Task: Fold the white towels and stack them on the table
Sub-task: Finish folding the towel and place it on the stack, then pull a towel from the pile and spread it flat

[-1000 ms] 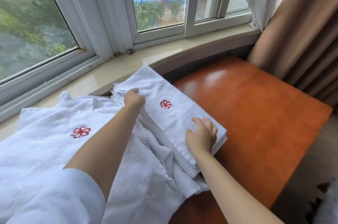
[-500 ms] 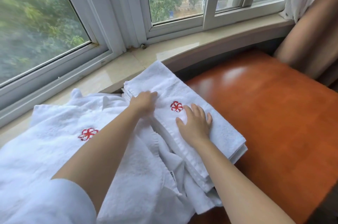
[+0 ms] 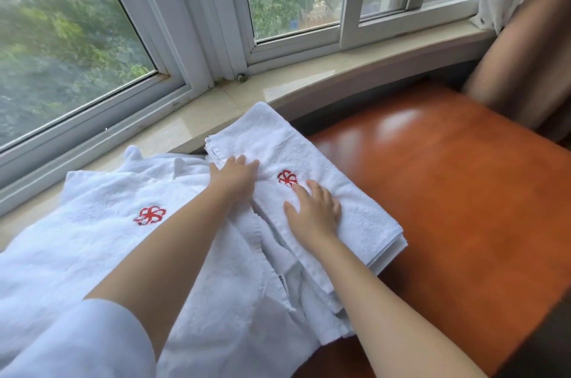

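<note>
1. since the earlier frame the right hand [image 3: 313, 211] has slid from the stack's near right corner up to just below the red emblem [image 3: 287, 177]; the left hand [image 3: 233, 175] has uncurled.
2. both hands lie flat, fingers straight, pressing the folded towel stack [image 3: 355, 217] — centre of frame.
3. the stack sits on the orange tabletop [image 3: 463, 192], its far corner over the window sill [image 3: 191, 124].
4. an unfolded towel [image 3: 102, 223] spreads at lower left.

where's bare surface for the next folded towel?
Bare table right of the folded stack, out to the curtain. The sill is bare between window frame and table. Crowded on the left: unfolded towels, with both the left hand and right hand flat on the stack.
</note>
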Demonstrator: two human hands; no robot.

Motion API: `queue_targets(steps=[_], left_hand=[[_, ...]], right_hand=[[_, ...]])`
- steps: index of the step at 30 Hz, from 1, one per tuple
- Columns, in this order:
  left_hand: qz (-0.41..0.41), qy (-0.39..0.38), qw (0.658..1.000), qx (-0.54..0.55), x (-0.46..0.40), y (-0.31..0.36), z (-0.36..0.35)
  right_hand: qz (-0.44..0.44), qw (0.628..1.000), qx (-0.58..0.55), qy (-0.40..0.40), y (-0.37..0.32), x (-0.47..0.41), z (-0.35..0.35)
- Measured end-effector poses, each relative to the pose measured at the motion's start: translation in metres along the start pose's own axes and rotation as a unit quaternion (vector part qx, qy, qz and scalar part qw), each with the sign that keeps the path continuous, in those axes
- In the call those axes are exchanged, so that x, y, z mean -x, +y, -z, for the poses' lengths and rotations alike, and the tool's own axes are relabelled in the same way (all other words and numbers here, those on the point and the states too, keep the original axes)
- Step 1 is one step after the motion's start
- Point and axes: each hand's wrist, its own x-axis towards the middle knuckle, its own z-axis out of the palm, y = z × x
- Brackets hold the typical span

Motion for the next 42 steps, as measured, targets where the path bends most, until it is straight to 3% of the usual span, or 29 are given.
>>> queue_targets(steps=[7,13,18,20,25,28,31,33,34,35,39,40,42], left_hand=[[-0.001,0.051,0.988,0.147,0.065,-0.029,0.033],[0.008,0.09,0.987,0.133,0.144,-0.093,0.039],[0.079,0.068,0.986,0.127,0.214,-0.155,0.03],[0.089,0.043,0.989,0.105,0.239,-0.172,0.023],[0.072,0.062,0.986,0.138,0.277,-0.185,0.011],[0.056,0.127,0.978,0.157,0.294,-0.181,0.016],[0.057,0.265,0.908,0.32,0.307,-0.181,0.027],[0.038,0.299,0.837,0.457,0.32,-0.18,0.046],[0.013,0.295,0.81,0.506,0.329,-0.179,0.057],[-0.016,0.284,0.79,0.543,0.339,-0.178,0.067],[-0.102,0.203,0.731,0.644,0.379,-0.181,0.077],[-0.122,0.165,0.717,0.666,0.387,-0.185,0.073],[-0.162,0.1,0.69,0.699,0.399,-0.19,0.06]], right_hand=[[-0.007,0.996,-0.086,0.012,-0.034,0.034,0.025],[0.026,0.995,-0.09,-0.013,-0.1,0.084,0.03],[0.044,0.995,0.038,-0.086,-0.158,0.133,0.023],[0.055,0.99,0.104,-0.071,-0.174,0.153,0.017],[0.053,0.995,0.079,-0.044,-0.187,0.204,0.004],[0.07,0.99,0.12,0.021,-0.19,0.223,0.01],[0.103,0.966,-0.022,0.238,-0.215,0.244,0.026],[0.152,0.891,-0.184,0.387,-0.239,0.259,0.036],[0.181,0.863,-0.235,0.408,-0.25,0.266,0.039],[0.2,0.862,-0.263,0.384,-0.257,0.272,0.041],[0.105,0.968,-0.21,0.092,-0.256,0.286,0.023],[0.087,0.973,-0.208,0.05,-0.254,0.29,0.016],[0.083,0.956,-0.276,0.047,-0.254,0.297,0.003]])
